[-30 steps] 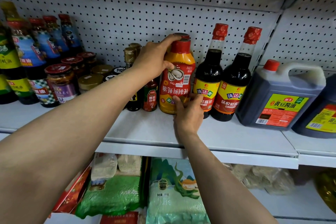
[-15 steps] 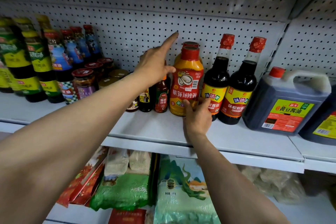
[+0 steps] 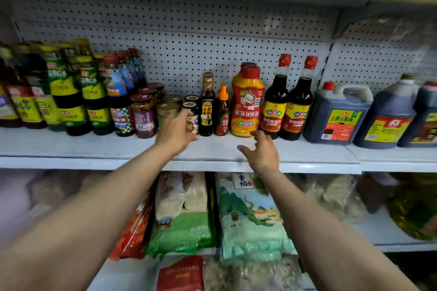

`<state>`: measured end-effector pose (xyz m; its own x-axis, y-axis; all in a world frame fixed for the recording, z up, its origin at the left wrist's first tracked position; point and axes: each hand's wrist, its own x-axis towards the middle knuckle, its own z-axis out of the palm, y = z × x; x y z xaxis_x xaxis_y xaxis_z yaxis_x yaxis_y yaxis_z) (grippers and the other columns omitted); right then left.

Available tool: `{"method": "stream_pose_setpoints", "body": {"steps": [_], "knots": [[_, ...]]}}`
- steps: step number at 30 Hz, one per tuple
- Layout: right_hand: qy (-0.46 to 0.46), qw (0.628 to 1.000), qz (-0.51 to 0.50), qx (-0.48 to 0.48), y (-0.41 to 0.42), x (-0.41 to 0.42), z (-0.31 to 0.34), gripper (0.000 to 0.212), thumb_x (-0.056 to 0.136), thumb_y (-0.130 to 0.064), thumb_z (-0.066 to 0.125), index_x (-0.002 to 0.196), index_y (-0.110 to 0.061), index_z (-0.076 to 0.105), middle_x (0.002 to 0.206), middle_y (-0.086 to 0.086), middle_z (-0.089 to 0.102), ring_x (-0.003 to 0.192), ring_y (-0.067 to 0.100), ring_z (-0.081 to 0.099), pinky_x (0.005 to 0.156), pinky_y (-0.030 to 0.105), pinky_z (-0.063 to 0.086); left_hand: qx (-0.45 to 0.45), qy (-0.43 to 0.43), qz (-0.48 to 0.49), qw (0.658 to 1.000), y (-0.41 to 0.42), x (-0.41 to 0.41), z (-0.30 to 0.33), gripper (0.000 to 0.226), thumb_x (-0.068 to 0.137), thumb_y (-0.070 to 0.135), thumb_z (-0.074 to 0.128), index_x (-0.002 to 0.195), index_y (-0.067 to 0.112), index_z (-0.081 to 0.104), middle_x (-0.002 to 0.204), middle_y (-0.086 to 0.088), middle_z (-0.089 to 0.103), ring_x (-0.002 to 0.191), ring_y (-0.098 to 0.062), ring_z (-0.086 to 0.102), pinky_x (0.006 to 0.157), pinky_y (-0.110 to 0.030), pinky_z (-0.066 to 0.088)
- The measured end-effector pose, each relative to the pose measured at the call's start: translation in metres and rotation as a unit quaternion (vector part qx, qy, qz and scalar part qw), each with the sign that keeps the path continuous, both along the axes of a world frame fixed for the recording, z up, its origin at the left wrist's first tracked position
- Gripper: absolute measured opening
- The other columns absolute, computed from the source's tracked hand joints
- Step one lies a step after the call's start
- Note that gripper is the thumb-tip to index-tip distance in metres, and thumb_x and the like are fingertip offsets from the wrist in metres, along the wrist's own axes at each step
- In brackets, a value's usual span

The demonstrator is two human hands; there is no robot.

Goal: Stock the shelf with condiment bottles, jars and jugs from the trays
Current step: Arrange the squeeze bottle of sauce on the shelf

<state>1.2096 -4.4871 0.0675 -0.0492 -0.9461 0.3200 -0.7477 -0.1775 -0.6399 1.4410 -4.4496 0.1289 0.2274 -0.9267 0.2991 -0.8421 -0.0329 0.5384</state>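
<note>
Bottles (image 3: 71, 92) stand left on the shelf (image 3: 94, 146), jars (image 3: 144, 113) mid-left, jugs (image 3: 335, 116) right; rice bags (image 3: 250, 215) lie below.

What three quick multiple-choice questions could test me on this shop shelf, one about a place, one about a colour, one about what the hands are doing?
1. What stands directly left of the orange squeeze bottle?
A. A small red sauce bottle
B. A jug
C. A glass jar

2. What colour are the caps of the two dark soy sauce bottles?
A. Green
B. Red
C. White

3. What are the hands holding?
A. A jug
B. Two jars
C. Nothing

Answers:
1 A: the small red sauce bottle stands beside it.
2 B: both caps are red.
3 C: the left hand and right hand are open and empty.
</note>
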Motion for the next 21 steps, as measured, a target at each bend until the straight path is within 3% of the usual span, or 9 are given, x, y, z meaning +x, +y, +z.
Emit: {"method": "stream_pose_setpoints", "body": {"steps": [5, 11, 16, 21], "knots": [[0.142, 0.987, 0.048, 0.051, 0.064, 0.018, -0.007, 0.064, 0.084, -0.04, 0.075, 0.14, -0.024, 0.05, 0.136, 0.009, 0.054, 0.129, 0.03, 0.044, 0.097, 0.039, 0.043, 0.026, -0.01, -0.037, 0.999, 0.048, 0.022, -0.041, 0.068, 0.077, 0.03, 0.082, 0.136, 0.026, 0.049, 0.138, -0.013, 0.046, 0.127, -0.034, 0.042, 0.102, -0.04, 0.04], [0.218, 0.966, 0.057, 0.126, 0.141, 0.045, -0.044, 0.071, 0.081, -0.043, 0.077, 0.143, -0.025, 0.047, 0.141, 0.011, 0.051, 0.132, 0.032, 0.042, 0.104, 0.036, 0.037, 0.094, -0.027, -0.045, 0.994, 0.116, 0.04, -0.096, 0.072, 0.077, 0.035, 0.081, 0.139, 0.031, 0.045, 0.134, -0.012, 0.048, 0.126, -0.033, 0.042, 0.103, -0.041, 0.041], [0.244, 0.956, 0.07, 0.148, 0.187, 0.064, -0.076, 0.075, 0.08, -0.043, 0.079, 0.144, -0.026, 0.046, 0.139, 0.014, 0.052, 0.129, 0.033, 0.048, 0.102, 0.038, 0.041, 0.133, -0.032, -0.058, 0.989, 0.164, 0.045, -0.139, 0.077, 0.073, 0.038, 0.083, 0.14, 0.033, 0.045, 0.138, -0.01, 0.046, 0.131, -0.034, 0.038, 0.107, -0.039, 0.037], [0.241, 0.949, 0.096, 0.177, 0.211, 0.077, -0.099, 0.075, 0.081, -0.041, 0.078, 0.145, -0.022, 0.044, 0.14, 0.015, 0.05, 0.132, 0.034, 0.043, 0.105, 0.038, 0.039, 0.159, -0.024, -0.062, 0.985, 0.192, 0.052, -0.167, 0.078, 0.075, 0.034, 0.084, 0.141, 0.034, 0.043, 0.141, -0.008, 0.043, 0.13, -0.032, 0.039, 0.102, -0.042, 0.043]]}}
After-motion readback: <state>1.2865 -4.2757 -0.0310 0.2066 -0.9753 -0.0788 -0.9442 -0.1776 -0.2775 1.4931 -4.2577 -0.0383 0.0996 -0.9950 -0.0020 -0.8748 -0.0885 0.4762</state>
